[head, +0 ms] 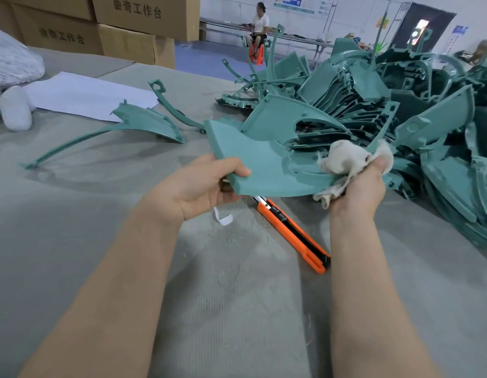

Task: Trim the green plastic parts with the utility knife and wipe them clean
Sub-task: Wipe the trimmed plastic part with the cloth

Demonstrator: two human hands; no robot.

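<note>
Grey ribbed cloth is spread over the bench (237, 296), on which an orange utility knife (291, 233) is laid just below the hands and a heap of green plastic parts (400, 105) is piled at the right; cardboard boxes (127, 28) are stacked beyond the far edge. One green plastic part (253, 165) is held above the bench: its near left corner is gripped by the left hand (198, 186), thumb on top, while a crumpled off-white rag (343, 162) is pinched against its right end by the right hand (359, 189).
</note>
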